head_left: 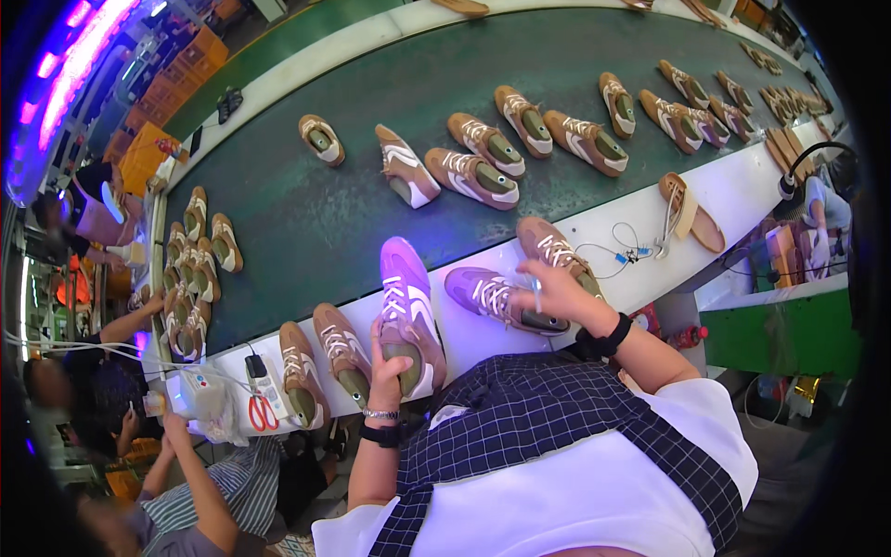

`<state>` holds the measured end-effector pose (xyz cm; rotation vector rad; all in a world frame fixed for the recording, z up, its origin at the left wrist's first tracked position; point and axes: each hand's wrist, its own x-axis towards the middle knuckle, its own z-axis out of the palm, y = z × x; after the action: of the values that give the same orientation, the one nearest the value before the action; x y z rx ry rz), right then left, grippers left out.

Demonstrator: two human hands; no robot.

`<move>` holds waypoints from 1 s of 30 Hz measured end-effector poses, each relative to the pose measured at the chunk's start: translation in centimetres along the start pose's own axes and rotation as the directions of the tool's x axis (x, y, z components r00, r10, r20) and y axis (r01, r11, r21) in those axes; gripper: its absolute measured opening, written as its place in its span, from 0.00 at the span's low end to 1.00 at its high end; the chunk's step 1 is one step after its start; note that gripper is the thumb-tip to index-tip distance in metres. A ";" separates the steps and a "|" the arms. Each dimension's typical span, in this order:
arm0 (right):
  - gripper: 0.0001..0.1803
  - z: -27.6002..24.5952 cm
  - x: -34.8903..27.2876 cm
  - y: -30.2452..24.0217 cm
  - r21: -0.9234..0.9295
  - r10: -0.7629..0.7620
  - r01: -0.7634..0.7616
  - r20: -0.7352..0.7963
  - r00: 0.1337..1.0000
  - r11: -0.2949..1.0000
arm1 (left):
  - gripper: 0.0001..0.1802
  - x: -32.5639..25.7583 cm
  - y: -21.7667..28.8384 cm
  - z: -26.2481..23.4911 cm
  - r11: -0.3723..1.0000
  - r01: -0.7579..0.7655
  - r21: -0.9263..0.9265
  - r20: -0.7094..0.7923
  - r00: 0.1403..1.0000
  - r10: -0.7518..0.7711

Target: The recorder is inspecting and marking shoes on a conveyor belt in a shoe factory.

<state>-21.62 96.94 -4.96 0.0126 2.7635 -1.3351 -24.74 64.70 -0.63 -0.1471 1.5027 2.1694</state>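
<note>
My left hand grips a tan sneaker by its heel, thumb at the opening. That shoe has white laces and a white side stripe, looks purple under the light, and its toe points away from me. My right hand is closed around a small pale, see-through thing that I cannot make out. Below that hand a purplish sneaker lies on the white table edge, and another tan sneaker stands just beyond, partly hidden by the hand. Two more sneakers, one tan and one brown, stand left of my left hand.
A green conveyor belt carries several sneakers. Red-handled scissors and a white box sit at the left. To the right are a sandal and a thin cable. Co-workers are at the left.
</note>
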 end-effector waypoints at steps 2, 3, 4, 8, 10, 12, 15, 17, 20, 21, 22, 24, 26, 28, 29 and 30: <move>0.36 2.5 -1.8 1.2 -0.026 0.028 -0.027 0.065 0.997 0.999 | 0.44 0.5 -1.5 -1.4 0.999 0.038 0.018 -0.048 0.998 -0.037; 0.39 2.7 -2.3 1.0 -0.041 0.043 -0.039 0.095 0.994 0.998 | 0.43 0.8 -2.2 -2.0 0.998 0.057 0.019 -0.068 0.996 -0.056; 0.40 2.6 -2.2 1.0 -0.027 0.076 -0.073 0.128 0.989 0.997 | 0.43 1.0 -2.8 -2.4 0.997 0.077 0.020 -0.087 0.993 -0.075; 0.32 0.8 -0.8 -0.1 0.325 0.264 -0.349 0.278 0.923 0.879 | 0.44 1.0 -3.6 -2.5 0.995 0.096 0.025 -0.094 0.991 -0.094; 0.30 0.1 -0.6 0.5 0.756 0.263 -0.499 0.425 0.866 0.423 | 0.45 1.0 -3.0 -1.6 0.996 0.092 -0.013 -0.056 0.994 -0.092; 0.32 -0.3 -0.7 -0.9 0.854 0.247 -0.428 0.365 0.898 0.295 | 0.46 1.2 -2.0 -0.5 0.999 0.039 -0.026 0.046 0.998 -0.038; 0.38 -2.8 0.0 -5.9 0.906 0.168 -0.252 0.205 0.964 0.341 | 0.47 1.2 1.0 2.6 0.995 -0.085 -0.046 0.148 0.985 0.091; 0.39 -5.0 0.5 -9.1 0.830 0.093 -0.045 -0.008 0.996 0.555 | 0.47 1.3 2.9 4.8 0.967 -0.241 -0.081 0.193 0.948 0.253; 0.37 -5.8 1.7 -8.9 0.801 -0.081 0.252 -0.249 0.965 0.543 | 0.46 1.8 4.0 6.2 0.929 -0.320 -0.188 0.267 0.893 0.362; 0.36 -5.7 2.0 -9.1 0.906 -0.023 0.228 -0.236 0.972 0.358 | 0.46 2.0 3.9 6.3 0.929 -0.279 -0.245 0.282 0.896 0.343; 0.35 -5.7 2.4 -9.4 0.967 0.030 0.202 -0.209 0.977 0.154 | 0.46 2.4 3.6 6.4 0.927 -0.219 -0.306 0.303 0.900 0.312; 0.38 -5.1 2.6 -10.1 0.997 0.015 0.061 -0.061 0.998 0.042 | 0.46 3.1 2.6 6.4 0.905 -0.073 -0.419 0.335 0.914 0.229; 0.40 -4.4 2.1 -10.6 0.994 -0.018 -0.083 0.082 0.996 -0.069 | 0.46 3.2 1.5 6.2 0.877 0.051 -0.478 0.337 0.933 0.130; 0.36 -2.8 1.2 -9.4 0.949 -0.125 -0.135 0.102 0.987 -0.286 | 0.47 2.6 0.7 6.0 0.889 0.112 -0.444 0.253 0.967 0.005; 0.35 -2.6 0.7 -8.6 0.926 -0.113 -0.224 0.198 0.974 -0.304 | 0.40 3.3 -0.5 4.7 0.830 0.197 -0.521 0.343 0.939 -0.007; 0.35 -2.5 0.2 -7.8 0.890 -0.104 -0.320 0.303 0.947 -0.326 | 0.37 3.0 -0.5 4.7 0.846 0.222 -0.485 0.310 0.948 -0.072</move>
<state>-22.33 94.03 2.71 0.1708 0.4310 -2.7474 -26.28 70.04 -0.29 -0.1220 0.7023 2.2983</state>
